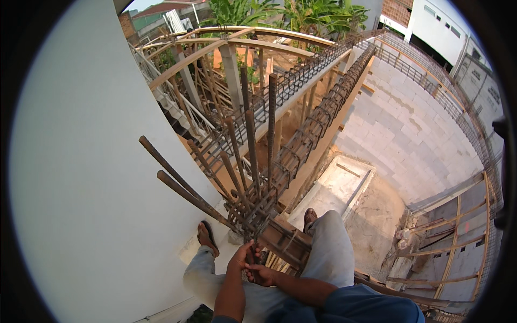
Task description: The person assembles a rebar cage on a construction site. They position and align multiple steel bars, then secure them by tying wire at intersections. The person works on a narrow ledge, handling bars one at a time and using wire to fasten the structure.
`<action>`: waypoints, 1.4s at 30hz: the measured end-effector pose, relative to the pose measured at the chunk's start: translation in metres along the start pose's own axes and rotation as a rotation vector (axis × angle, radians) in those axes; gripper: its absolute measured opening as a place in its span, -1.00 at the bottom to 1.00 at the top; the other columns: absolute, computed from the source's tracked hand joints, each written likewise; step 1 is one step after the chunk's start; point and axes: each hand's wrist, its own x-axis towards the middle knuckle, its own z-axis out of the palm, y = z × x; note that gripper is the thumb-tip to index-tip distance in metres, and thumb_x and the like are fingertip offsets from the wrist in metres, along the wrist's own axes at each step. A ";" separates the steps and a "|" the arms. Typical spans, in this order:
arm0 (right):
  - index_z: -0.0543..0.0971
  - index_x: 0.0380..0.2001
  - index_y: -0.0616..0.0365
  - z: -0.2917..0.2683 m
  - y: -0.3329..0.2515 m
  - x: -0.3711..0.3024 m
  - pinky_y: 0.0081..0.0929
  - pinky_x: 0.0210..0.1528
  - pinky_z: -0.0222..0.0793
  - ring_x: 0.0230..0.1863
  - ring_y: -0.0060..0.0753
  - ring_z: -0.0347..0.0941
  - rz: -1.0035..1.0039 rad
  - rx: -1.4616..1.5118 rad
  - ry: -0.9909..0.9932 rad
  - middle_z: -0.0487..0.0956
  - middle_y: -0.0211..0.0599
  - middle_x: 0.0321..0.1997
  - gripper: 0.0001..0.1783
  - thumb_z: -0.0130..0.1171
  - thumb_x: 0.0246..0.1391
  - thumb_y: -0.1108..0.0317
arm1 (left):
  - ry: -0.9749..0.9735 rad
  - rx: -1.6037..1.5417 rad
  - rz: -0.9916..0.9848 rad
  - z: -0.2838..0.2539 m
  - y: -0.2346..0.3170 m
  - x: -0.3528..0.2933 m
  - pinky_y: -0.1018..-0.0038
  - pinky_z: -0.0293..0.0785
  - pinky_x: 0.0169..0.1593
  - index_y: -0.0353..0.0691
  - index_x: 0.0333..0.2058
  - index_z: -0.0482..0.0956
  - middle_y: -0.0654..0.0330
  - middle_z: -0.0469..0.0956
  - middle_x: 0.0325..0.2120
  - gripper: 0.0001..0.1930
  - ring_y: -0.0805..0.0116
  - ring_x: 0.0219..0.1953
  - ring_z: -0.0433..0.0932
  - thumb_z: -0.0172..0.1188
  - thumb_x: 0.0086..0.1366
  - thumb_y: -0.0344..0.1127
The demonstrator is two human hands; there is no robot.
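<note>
My left hand (pixel 240 257) is closed low at the near end of a rebar cage (pixel 269 202), beside the white wall. Just below it my right hand (pixel 262 274) is closed too, its fingers close to the left. Something dark and narrow shows between the hands, too small to make out. Thick upright steel bars (pixel 251 145) rise from the joint in front of me, and two bent bars (pixel 175 185) lean left. A wooden formwork box (pixel 283 242) with steel in it lies right of my hands, by my right leg.
I sit high up, my sandalled feet on either side of the joint. A white wall (pixel 81 161) fills the left. A long beam cage (pixel 323 110) runs away toward the far right. Far below on the right are a concrete basin (pixel 334 185) and a block wall (pixel 398 118).
</note>
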 end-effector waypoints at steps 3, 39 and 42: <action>0.47 -0.31 -0.02 0.003 0.000 -0.004 -0.52 -0.30 0.25 -0.40 -0.56 0.28 0.023 -0.069 0.146 0.41 -0.51 -0.40 -0.76 0.14 0.17 0.07 | 0.182 0.099 0.041 -0.006 -0.008 0.025 0.31 0.26 -0.55 -0.10 -0.51 0.24 0.36 0.18 -0.74 -0.67 0.42 -0.71 0.19 0.00 0.40 -0.11; 0.40 -0.01 0.30 -0.036 0.013 0.004 -0.19 -0.06 0.44 -0.11 -0.19 0.53 -0.091 -0.621 0.361 0.54 -0.10 -0.13 -0.41 0.23 0.02 0.09 | 0.639 0.655 0.168 0.020 -0.025 0.030 0.34 0.18 -0.61 -0.28 -0.50 0.37 0.25 0.27 -0.75 -0.56 0.38 -0.75 0.22 -0.03 0.43 -0.03; 0.36 0.01 0.39 -0.041 0.025 0.010 -0.14 -0.08 0.41 -0.06 -0.04 0.54 -0.507 -1.323 0.510 0.54 0.08 -0.04 -0.37 0.16 0.05 0.06 | 0.758 0.762 0.250 0.027 -0.031 0.042 0.12 0.20 -0.51 -0.41 -0.54 0.48 0.08 0.39 -0.71 -0.44 0.20 -0.68 0.34 -0.04 0.40 0.04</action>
